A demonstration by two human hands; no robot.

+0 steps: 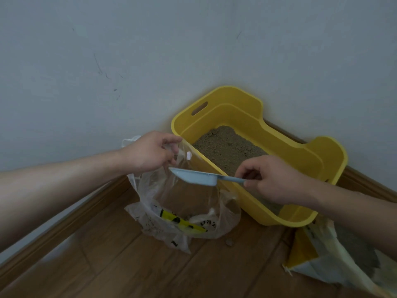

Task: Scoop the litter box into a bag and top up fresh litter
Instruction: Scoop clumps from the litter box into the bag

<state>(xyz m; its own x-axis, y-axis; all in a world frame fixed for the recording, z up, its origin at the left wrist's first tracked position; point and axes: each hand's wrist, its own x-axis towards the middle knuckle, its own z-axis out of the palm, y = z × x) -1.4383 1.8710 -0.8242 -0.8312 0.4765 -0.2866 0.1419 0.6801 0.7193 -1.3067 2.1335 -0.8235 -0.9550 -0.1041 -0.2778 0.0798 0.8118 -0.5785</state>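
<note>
Now the left hand (150, 151) is lifted over the wooden floor (129, 265), its fingers (169, 139) curled and pinched on the upper rim of the clear plastic bag (187, 209). The bag's mouth is held open just beside the near left wall of the yellow litter box (242, 117). The bag's lower part rests on the floor, with yellow printed wrapping and pale scraps showing through it.

The right hand (272, 179) is clamped on the handle of the pale blue scoop (193, 178), thumb and forefinger closed on the handle's end. The handle crosses the box's near rim, and the scoop's head reaches left from the fingers over the bag's mouth, roughly level. Its contents cannot be seen from this side.

The box sits in the corner against the wall (107, 50), with brown-grey litter (227, 145) across its bottom. A litter sack (322, 257) lies open on the floor at lower right, beneath the right forearm. One small clump (229, 242) lies on the floor near the bag.
</note>
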